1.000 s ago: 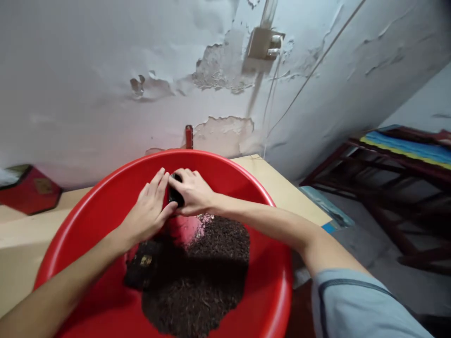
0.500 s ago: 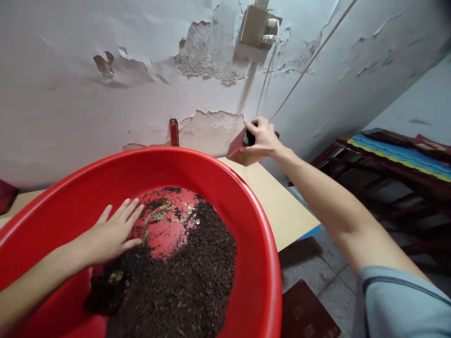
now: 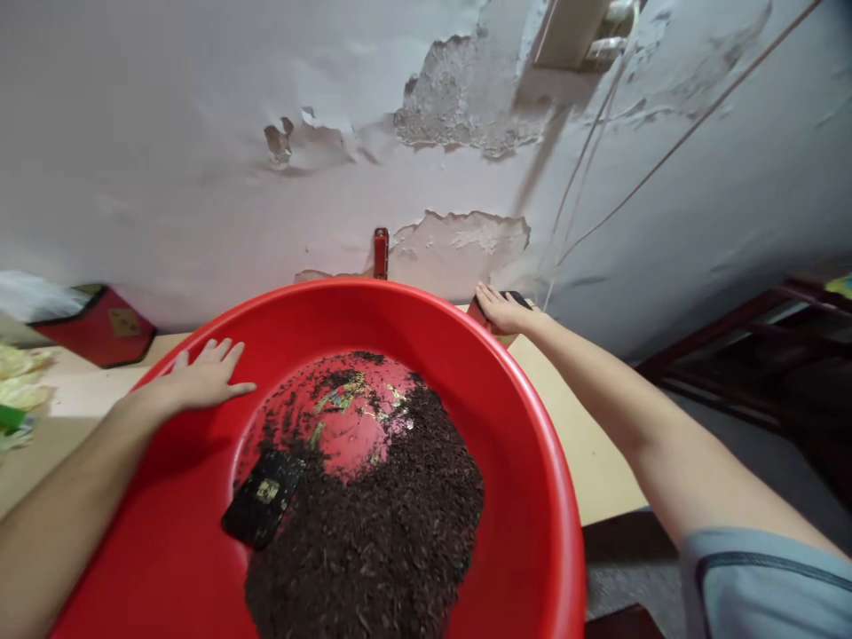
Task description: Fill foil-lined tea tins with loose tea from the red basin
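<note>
A big red plastic basin (image 3: 532, 417) holds a heap of dark, loose, leaf-like flakes (image 3: 386, 532). My left hand (image 3: 203, 377) is over its left inner side, fingers spread and holding nothing. Below that hand, a black rectangular lid-like piece with a gold mark (image 3: 263, 497) lies tilted at the heap's left edge. Beyond the far right rim, my right hand (image 3: 502, 312) rests against a small red box with a dark top (image 3: 474, 311), its fingers stretched out over it. The hand covers much of this box, which stands on the board by the wall.
Left of the basin stands a red tapered container (image 3: 110, 324) with clear plastic in it, near yellowish wrappers (image 3: 19, 382). A slim red object (image 3: 381, 253) leans on the peeling wall. A pale board (image 3: 579, 435) extends rightward. Cords hang from a socket box (image 3: 572, 35); a dark rack (image 3: 745, 355) stands right.
My right hand has lowered the red box from the air onto the board behind the basin. My left hand has moved up and away from the black piece. The view has turned left.
</note>
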A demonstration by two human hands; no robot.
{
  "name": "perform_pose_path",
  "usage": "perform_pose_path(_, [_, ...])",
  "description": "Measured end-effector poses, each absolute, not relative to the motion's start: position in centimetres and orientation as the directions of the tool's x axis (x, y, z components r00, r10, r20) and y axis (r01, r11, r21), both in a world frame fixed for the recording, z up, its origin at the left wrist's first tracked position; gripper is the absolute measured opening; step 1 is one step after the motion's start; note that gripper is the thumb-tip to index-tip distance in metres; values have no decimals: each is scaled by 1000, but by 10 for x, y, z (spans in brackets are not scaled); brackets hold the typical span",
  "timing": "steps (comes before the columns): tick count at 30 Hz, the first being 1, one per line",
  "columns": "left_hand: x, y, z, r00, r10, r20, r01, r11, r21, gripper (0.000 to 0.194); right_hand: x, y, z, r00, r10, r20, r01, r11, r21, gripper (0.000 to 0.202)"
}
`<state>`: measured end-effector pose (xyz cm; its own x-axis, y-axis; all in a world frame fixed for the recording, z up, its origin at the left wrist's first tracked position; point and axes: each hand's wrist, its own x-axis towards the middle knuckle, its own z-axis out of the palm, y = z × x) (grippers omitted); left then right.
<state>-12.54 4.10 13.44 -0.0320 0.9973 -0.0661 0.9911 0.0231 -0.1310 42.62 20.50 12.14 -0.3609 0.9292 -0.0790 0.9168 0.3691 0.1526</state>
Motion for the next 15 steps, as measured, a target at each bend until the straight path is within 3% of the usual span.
perform_pose_path(3, [-98, 27, 162, -119, 946, -301, 982, 66, -180, 81, 401, 197, 147, -417, 909, 12, 892, 407, 194, 70])
perform_pose_path(6, [-91, 19, 176, -110, 941, -320, 990, 77, -114, 85, 344, 193, 179, -531, 820, 214, 843, 486, 230, 60])
perform_pose_path(8, [-102, 20, 176, -102, 940, -324, 994, 87, -61, 88, 289, 183, 191, -669, 660, 342, 744, 600, 295, 60])
perform_pose_path(11, [-143, 29, 172, -32, 990, -141, 998, 38, 41, 76, 195, 141, 193, -839, 430, 333, 536, 756, 376, 55])
perform_pose_path(13, [-185, 39, 170, -153, 984, 93, 986, 146, 85, 54, 136, 103, 184, -901, 290, 323, 408, 819, 403, 50])
perform_pose_path(15, [-232, 53, 168, -332, 912, 242, 943, 313, 113, 46, 88, 67, 173, -950, 169, 263, 267, 876, 401, 50])
